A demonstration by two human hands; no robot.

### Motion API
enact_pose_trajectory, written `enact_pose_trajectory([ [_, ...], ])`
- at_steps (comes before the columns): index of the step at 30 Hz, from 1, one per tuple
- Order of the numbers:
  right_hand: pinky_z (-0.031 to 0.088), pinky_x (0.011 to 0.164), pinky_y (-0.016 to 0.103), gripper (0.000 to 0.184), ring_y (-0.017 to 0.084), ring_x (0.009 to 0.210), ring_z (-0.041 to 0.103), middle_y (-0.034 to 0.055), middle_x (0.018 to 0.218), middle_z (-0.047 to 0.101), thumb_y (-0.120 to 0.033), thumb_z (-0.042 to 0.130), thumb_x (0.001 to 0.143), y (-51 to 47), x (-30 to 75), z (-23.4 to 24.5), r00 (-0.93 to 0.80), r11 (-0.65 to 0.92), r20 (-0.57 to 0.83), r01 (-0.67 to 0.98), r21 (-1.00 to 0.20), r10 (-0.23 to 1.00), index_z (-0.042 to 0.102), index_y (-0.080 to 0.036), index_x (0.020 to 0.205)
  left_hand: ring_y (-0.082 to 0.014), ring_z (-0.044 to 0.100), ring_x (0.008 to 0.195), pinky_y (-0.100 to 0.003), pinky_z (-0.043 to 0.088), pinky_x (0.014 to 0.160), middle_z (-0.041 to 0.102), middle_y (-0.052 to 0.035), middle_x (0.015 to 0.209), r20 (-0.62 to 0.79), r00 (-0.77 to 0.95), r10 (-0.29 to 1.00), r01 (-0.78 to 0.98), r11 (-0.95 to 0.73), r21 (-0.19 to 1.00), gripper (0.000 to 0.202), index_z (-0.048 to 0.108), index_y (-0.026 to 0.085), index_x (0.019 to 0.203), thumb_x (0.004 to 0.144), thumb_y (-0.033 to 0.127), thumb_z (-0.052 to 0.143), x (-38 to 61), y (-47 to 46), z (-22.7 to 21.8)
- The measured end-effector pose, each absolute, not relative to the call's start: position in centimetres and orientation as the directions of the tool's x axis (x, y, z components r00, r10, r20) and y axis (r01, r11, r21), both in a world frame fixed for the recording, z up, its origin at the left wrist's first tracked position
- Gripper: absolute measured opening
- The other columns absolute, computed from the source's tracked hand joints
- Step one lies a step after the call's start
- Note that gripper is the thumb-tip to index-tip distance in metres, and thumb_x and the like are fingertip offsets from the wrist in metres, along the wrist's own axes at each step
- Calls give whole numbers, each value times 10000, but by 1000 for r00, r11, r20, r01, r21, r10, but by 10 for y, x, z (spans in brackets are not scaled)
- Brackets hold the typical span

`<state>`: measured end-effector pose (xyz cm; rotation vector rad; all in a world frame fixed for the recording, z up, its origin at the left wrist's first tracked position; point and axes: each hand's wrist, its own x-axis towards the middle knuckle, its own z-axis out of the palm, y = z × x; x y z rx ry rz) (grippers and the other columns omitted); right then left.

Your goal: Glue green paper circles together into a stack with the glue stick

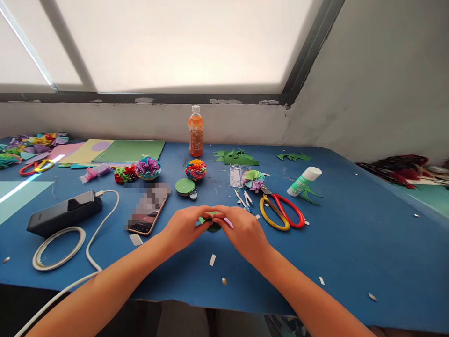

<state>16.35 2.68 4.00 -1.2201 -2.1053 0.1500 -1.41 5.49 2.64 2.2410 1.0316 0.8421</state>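
Note:
Above the near middle of the blue table, my left hand (183,230) and my right hand (244,233) meet at the fingertips. Between them they pinch a small green paper piece (214,228), mostly hidden by the fingers. A bit of light purple shows beside my right fingers; what it belongs to cannot be made out. Just beyond the hands lie a stack of green paper discs (184,186), a small round metal piece (193,195) and a multicoloured pleated paper ball (195,169). Nearest my right hand are slim white pens or tools (243,200) and red-and-yellow scissors (280,213).
A phone (150,210), a black power bank (65,213) with a white cable and a tape ring (59,248) lie left. An orange drink bottle (195,132) stands at the back. A glue stick (304,181) and green paper scraps (236,157) are on the right half.

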Motion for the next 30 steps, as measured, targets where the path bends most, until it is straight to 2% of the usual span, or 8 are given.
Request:
enact_pose_trajectory([
  [2,482,761,343,206,216,821,651,62,861,709,-255,471,870,25,162,43,-316,567,505,669,-481,803,605,-236,1026,-180,642,792,-298,501,715,711,-28,870,313,474,823,432,-527,732,233,598,212,1024,802,188,528,-12,53,29],
  [4,494,747,317,204,196,816,650,51,880,701,-314,487,864,24,161,46,-236,497,451,582,-644,861,604,-234,1011,-171,642,764,-269,504,678,706,-32,824,285,404,869,317,-425,848,194,622,193,972,792,212,552,-10,53,33],
  [7,504,663,268,238,169,761,642,42,874,684,-392,513,837,27,160,49,-132,304,274,405,-863,953,621,-209,942,-159,625,711,-254,496,653,680,-42,754,194,328,925,101,-239,966,153,643,148,832,744,273,624,-8,53,38],
  [10,495,631,258,257,161,727,624,37,821,677,-414,587,774,32,159,48,-154,155,119,248,-956,981,641,-187,881,-125,570,648,-240,466,619,629,-24,711,109,331,937,-42,-101,994,159,623,133,732,697,282,666,-7,54,41],
  [13,488,654,258,267,155,744,614,31,829,682,-390,637,730,34,158,45,-193,87,60,136,-987,979,664,-191,905,-106,526,656,-219,431,607,591,-7,727,73,334,940,-111,-38,993,145,615,138,706,675,265,677,-7,55,42],
  [22,474,584,243,252,125,626,572,14,711,669,-366,672,685,34,159,43,-188,42,24,93,-995,982,714,-175,845,-122,546,631,-247,441,624,613,-17,679,-42,363,931,-105,85,991,241,647,127,749,630,324,720,-8,55,39],
  [26,486,609,262,238,139,643,589,14,705,676,-364,688,661,35,161,44,-160,39,27,73,-997,987,722,-180,809,-125,563,648,-255,467,635,633,-25,706,11,391,920,-95,29,995,285,664,130,820,695,387,674,-10,54,39],
  [30,485,619,268,244,157,672,605,14,707,680,-362,686,669,33,162,46,-142,62,45,112,-992,989,728,-188,835,-150,579,737,-245,477,632,648,-46,809,148,377,914,-14,-154,988,290,683,146,898,692,350,696,-11,53,36],
])
